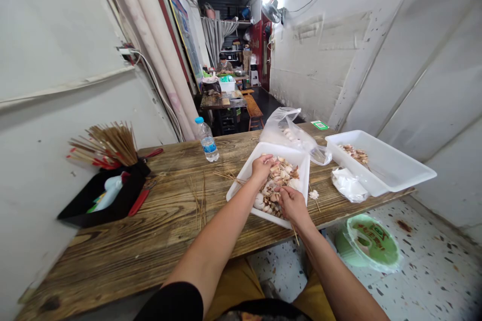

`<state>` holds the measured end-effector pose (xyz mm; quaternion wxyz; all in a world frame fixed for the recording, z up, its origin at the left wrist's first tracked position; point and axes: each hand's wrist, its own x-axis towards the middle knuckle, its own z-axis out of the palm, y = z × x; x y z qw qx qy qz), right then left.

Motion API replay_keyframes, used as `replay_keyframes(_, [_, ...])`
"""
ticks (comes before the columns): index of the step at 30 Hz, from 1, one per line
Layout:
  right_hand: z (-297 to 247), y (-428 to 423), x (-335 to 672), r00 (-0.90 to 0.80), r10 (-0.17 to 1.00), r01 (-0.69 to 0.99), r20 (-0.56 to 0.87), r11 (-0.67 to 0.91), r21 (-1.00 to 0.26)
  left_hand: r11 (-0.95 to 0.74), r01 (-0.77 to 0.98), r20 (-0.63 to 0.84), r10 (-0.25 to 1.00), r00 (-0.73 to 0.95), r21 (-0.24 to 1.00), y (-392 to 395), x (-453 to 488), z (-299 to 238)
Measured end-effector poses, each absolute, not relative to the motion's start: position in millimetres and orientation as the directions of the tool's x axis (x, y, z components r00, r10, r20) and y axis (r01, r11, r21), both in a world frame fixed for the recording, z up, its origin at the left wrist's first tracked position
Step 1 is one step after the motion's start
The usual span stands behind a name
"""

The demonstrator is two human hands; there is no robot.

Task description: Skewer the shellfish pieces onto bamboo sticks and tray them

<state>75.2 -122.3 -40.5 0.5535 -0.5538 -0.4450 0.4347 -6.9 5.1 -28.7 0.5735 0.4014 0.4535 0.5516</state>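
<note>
A white plastic tray [306, 173] in front of me holds a heap of garlic cloves [282, 173], with a few whole bulbs among them. My left hand [261, 167] is over the heap's left side, its fingers curled down against the cloves; what lies between the fingertips is hidden. Lower in the same tray, my right hand [292, 204] is closed around a thin wooden skewer [295, 235], whose end sticks out below the hand past the tray's near edge. Several bare skewers [229, 176] lean across the tray's left rim.
Right of the tray lie a skewered white piece [314, 194], a wrapped packet [349, 185] and a second tray [395, 160] with filled skewers. Behind stands a plastic bag [288, 135]. A bottle [207, 139], loose skewers [203, 200] and a black box [101, 210] are leftward; a green bin [367, 243] is below.
</note>
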Motion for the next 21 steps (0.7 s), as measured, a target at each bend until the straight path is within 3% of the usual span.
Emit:
replay_keyframes(13, [-41.8, -121.0, 75.9, 0.242, 0.970, -0.003, -0.032, -0.032, -0.999, -0.039, -0.105, 0.032, 0.997, -0.072, 0.994, 8.2, -7.8, -33.1])
replay_keyframes(21, [-43.0, -120.1, 75.9, 0.233, 0.972, 0.004, -0.027, -0.029, -1.000, 0.004, -0.203, -0.011, 0.999, -0.032, 0.979, 12.5, -4.0, -37.8])
